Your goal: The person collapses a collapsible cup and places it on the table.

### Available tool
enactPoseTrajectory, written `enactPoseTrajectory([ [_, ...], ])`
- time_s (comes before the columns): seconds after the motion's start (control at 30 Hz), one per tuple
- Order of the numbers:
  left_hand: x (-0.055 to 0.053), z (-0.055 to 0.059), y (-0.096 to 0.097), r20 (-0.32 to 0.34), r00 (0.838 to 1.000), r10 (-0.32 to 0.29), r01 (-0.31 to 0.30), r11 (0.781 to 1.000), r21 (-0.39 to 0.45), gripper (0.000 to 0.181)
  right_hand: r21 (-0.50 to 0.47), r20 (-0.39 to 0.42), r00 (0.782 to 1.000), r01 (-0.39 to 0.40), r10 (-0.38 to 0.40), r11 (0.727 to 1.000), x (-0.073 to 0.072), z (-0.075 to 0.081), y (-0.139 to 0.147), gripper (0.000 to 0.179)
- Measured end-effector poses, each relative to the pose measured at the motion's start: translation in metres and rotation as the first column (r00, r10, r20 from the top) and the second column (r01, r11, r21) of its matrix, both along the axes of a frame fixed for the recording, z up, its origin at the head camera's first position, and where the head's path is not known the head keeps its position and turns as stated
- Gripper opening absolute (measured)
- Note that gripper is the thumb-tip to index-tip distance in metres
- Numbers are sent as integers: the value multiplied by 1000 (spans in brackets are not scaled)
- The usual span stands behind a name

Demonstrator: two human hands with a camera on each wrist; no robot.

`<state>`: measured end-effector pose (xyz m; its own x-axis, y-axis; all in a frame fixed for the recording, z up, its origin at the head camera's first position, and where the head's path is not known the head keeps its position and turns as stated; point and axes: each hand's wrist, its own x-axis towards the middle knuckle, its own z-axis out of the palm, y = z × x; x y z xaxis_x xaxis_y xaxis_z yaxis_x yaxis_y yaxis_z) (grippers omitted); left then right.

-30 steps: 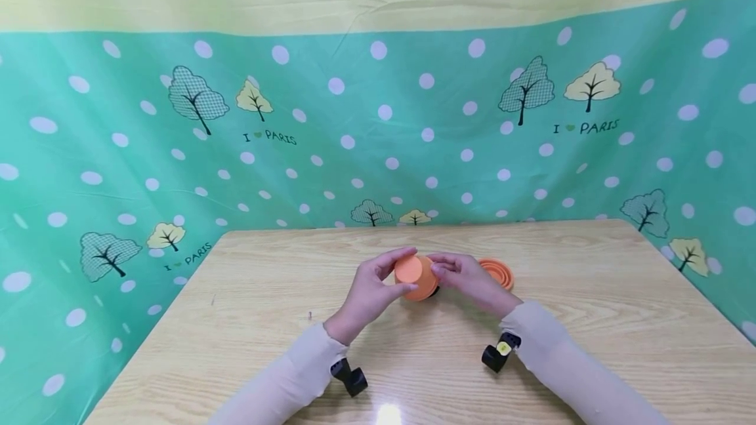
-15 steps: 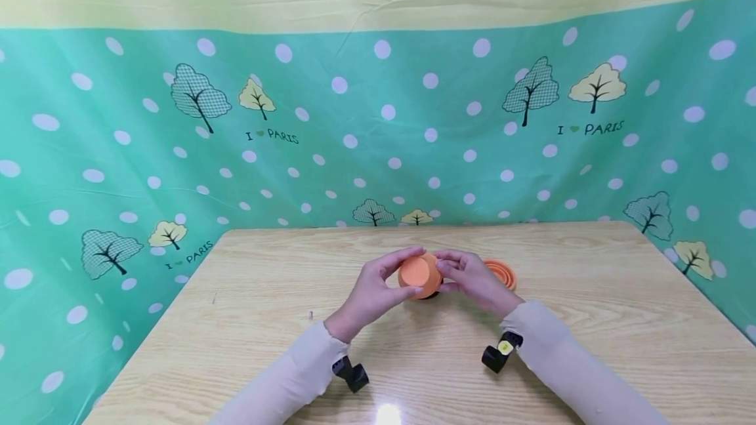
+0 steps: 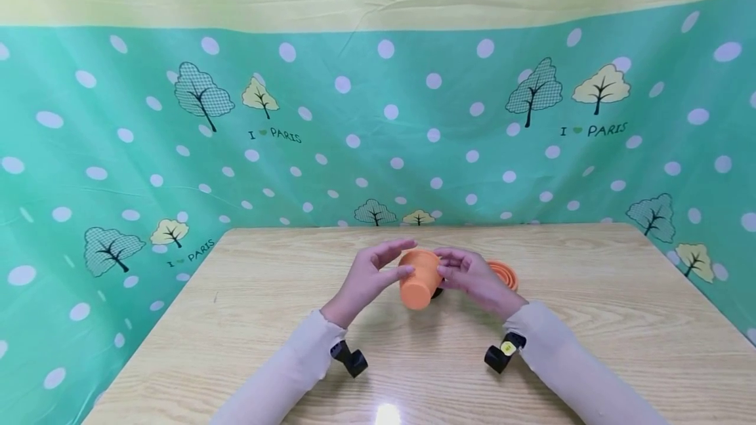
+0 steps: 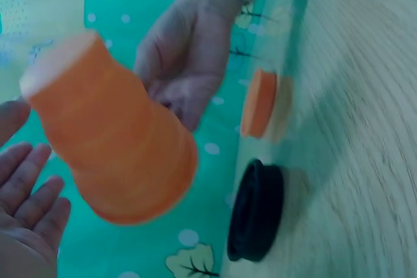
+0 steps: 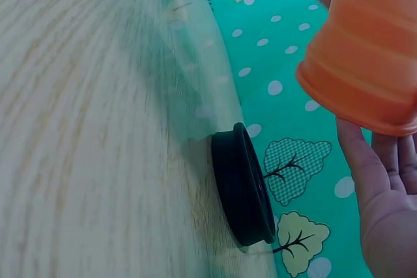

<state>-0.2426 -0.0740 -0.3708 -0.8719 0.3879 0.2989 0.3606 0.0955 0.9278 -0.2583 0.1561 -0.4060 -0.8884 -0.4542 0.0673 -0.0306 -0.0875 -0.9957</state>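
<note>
An orange collapsible cup, pulled out to its stepped full height, is tilted in mid-air with its closed base toward me. My right hand pinches it near the rim, and in the right wrist view its fingers reach the rim. At the cup's other side is my left hand, fingers spread; its thumb overlaps the cup in the head view. In the left wrist view the left fingers lie fairly straight beside the cup wall. The cup's inside is hidden.
Behind the cup on the wooden table sits a black, flat collapsed cup, mostly hidden in the head view. A flattened orange ringed cup lies right of it, partly behind my right hand. A green dotted curtain hangs beyond the table's far edge.
The cup has lengthened and tipped so its base points down toward me. My left fingers have spread and moved off the base; the right hand keeps its grip near the rim.
</note>
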Motion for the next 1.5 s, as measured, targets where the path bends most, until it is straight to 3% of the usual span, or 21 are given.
enactPoseTrajectory([
  [0.27,-8,-10,1,83,997,-12,16,998,-57,48,18,-142,987,-70,72,997,1,-3,2,46],
  [0.57,-10,-11,5,94,995,-10,16,998,-59,40,45,-212,976,-41,50,998,0,-2,4,38],
  [0.83,-9,-10,9,83,997,-7,11,999,-41,38,134,-262,965,38,-1,990,2,3,1,40],
  [1.07,-11,-12,10,84,996,-1,5,999,-47,35,217,-294,953,139,-71,966,7,8,-4,37],
  [1.13,-10,-11,10,75,997,1,3,999,-54,34,217,-305,949,153,-82,964,8,9,-5,37],
  [1.37,9,12,12,16,1000,-6,7,998,-56,29,213,-340,934,193,-113,958,10,8,-6,34],
  [1.5,12,13,12,-21,1000,2,-3,999,-52,27,198,-346,928,213,-135,957,11,7,-6,33],
])
